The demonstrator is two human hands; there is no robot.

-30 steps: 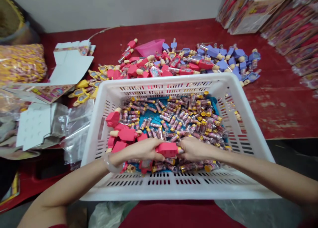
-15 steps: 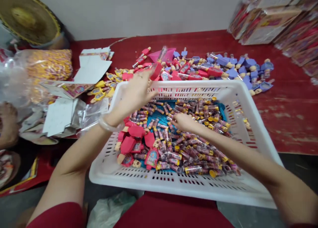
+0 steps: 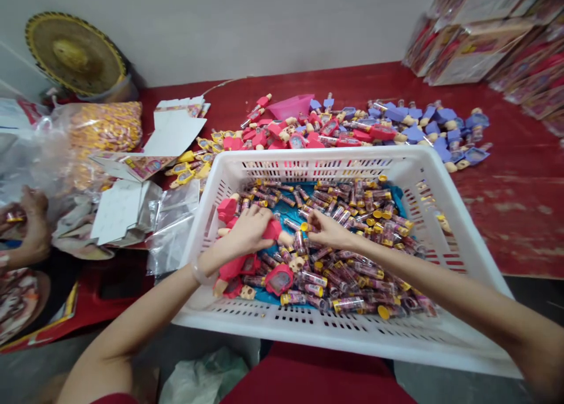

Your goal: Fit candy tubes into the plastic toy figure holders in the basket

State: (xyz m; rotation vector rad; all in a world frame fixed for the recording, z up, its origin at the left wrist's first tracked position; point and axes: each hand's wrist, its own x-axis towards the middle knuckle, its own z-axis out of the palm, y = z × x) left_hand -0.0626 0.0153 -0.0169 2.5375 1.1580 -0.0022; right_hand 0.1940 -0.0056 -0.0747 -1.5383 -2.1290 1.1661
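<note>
In the head view a white plastic basket (image 3: 317,339) holds many small clear tubes (image 3: 348,304) with yellow caps, lying on blue plastic. My left hand (image 3: 251,231) is down in its left part, closed around a red plastic case (image 3: 273,230) with a beige knob. Other red cases (image 3: 279,278) lie beside and under that hand. My right hand (image 3: 328,231) is near the middle of the basket, thumb and finger pinching a yellow-capped tube (image 3: 307,227). Its other fingers are curled.
Behind the basket, red, purple (image 3: 414,134) and yellow cases (image 3: 183,175) are heaped on a red table (image 3: 506,216). Packaged boxes (image 3: 480,46) are stacked at right. Cards, plastic sleeves (image 3: 174,222) and a bag of yellow pieces (image 3: 106,128) lie left, near another person's hand (image 3: 33,222).
My left hand has come from above the far rim, where it had a red case with a tube, down to the red cases in the basket. My right hand stays among the tubes.
</note>
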